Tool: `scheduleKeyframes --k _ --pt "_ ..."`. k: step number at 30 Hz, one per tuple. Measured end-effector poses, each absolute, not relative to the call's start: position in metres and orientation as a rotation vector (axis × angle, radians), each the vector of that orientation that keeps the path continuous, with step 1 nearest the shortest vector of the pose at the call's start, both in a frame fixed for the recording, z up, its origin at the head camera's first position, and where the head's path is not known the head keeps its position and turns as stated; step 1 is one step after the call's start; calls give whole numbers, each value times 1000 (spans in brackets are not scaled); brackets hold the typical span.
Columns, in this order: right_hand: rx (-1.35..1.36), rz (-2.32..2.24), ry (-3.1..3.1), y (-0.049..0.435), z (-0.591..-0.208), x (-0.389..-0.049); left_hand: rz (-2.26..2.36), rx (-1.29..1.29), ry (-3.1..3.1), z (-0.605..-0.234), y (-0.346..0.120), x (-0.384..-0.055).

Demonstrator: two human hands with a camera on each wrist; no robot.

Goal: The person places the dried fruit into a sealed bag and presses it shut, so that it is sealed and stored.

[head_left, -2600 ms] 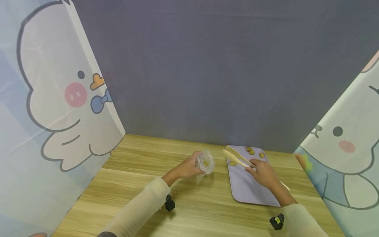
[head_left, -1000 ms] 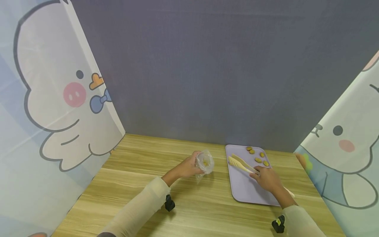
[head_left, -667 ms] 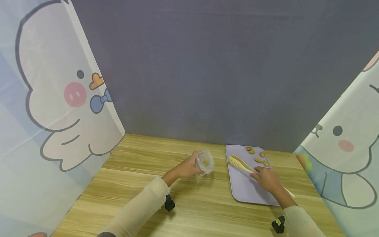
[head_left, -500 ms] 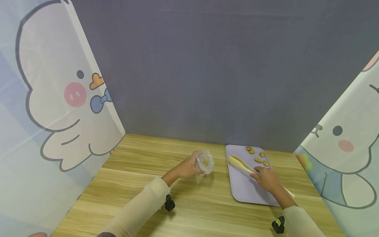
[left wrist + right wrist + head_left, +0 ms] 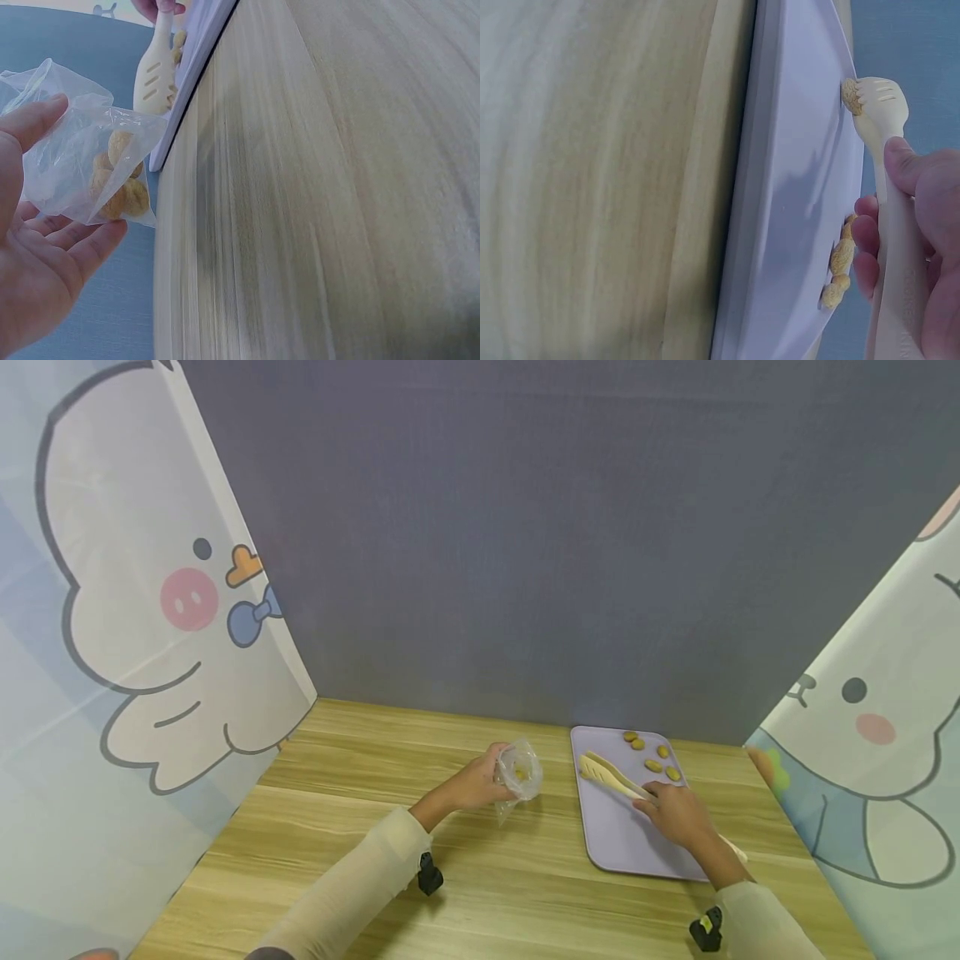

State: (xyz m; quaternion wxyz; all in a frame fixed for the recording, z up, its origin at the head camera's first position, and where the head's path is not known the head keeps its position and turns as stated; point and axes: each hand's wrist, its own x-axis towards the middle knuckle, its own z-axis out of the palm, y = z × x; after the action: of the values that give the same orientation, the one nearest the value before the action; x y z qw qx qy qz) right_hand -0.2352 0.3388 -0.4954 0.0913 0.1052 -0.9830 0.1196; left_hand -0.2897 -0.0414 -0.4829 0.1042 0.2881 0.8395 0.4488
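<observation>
My left hand (image 5: 477, 782) grips a clear plastic bag (image 5: 507, 812), its mouth facing up. In the left wrist view the thumb lies over the bag and the fingers support it from below. Several unshelled peanuts (image 5: 120, 176) show through the plastic. My right hand (image 5: 681, 814) holds cream-coloured tongs (image 5: 611, 779) low over a lilac tray (image 5: 611, 843). At the tongs' tips sits one peanut (image 5: 850, 97) on the tray; whether both tips press it I cannot tell. More peanuts (image 5: 653, 766) lie at the tray's far right.
The tray stands on a wood-grain table (image 5: 360, 760), right of the bag. A dark grey panel (image 5: 480, 543) rises behind the table. Cartoon-printed panels stand at left (image 5: 135, 610) and right (image 5: 885, 752).
Since the oldest frame, my right hand has moved slightly right and nearer me, lowering the tongs to the tray; their tips have drawn closer together. The left hand keeps holding the bag in place.
</observation>
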Motion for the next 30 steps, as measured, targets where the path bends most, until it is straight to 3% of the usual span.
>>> scheduleKeyframes --k 30 --pt "399 370 -2834 331 -464 -236 1309 839 2485 -484 -40 -292"
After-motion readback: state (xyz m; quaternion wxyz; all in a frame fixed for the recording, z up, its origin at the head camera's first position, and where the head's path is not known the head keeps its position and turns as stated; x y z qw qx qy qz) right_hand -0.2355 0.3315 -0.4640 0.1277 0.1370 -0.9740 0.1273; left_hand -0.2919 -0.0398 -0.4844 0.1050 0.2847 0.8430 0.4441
